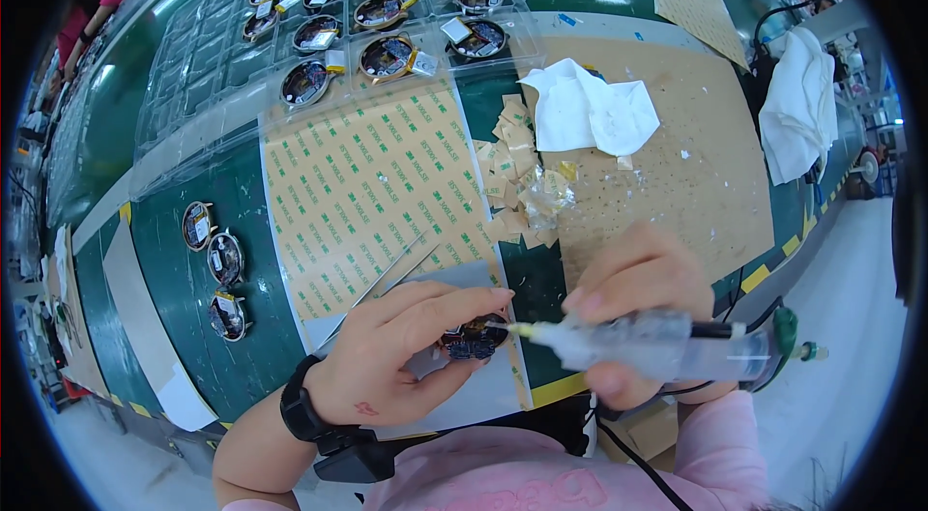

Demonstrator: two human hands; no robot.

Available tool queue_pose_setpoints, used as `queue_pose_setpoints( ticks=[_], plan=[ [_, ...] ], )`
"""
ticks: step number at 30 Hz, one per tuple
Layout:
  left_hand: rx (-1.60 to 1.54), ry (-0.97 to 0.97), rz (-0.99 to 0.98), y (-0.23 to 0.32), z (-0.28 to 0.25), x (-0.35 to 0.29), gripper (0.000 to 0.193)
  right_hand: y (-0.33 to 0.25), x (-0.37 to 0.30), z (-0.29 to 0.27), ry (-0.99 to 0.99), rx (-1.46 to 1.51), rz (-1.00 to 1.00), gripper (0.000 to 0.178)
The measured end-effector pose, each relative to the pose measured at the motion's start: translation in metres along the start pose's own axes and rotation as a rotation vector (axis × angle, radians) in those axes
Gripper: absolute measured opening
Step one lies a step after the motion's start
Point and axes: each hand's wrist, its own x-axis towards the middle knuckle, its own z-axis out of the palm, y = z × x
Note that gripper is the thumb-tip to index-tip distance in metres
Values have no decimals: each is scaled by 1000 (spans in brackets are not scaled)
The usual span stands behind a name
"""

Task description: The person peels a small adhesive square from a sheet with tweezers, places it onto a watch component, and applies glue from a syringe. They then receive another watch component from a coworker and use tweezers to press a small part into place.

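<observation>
Your left hand [391, 349] pinches the round watch part [474, 341] over the near end of the patterned sheet [372, 182], while your right hand [650, 284] grips the clear syringe [667, 345] at the sheet's right

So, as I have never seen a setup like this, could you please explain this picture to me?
There is no machine here: a person works with two bare hands, seen from a fisheye camera worn on the head, so straight edges bend. The left hand holds a small round watch part; the right hand holds a clear syringe, its tip pointing toward that part. On the green bench are a tan patterned sheet with tweezers on it, a white cloth and a clear tray with similar round parts.
</observation>
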Motion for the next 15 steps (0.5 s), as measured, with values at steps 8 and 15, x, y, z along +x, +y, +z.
queue_pose_setpoints(
  ticks=[8,15],
  plan=[
    [32,-2,-78,7,-5,-1,60,13,-6,-19,346,-201,155,27],
    [133,26,-68,17,-7,-15,66,17,1,-10,257,-304,181,27]
  ],
)
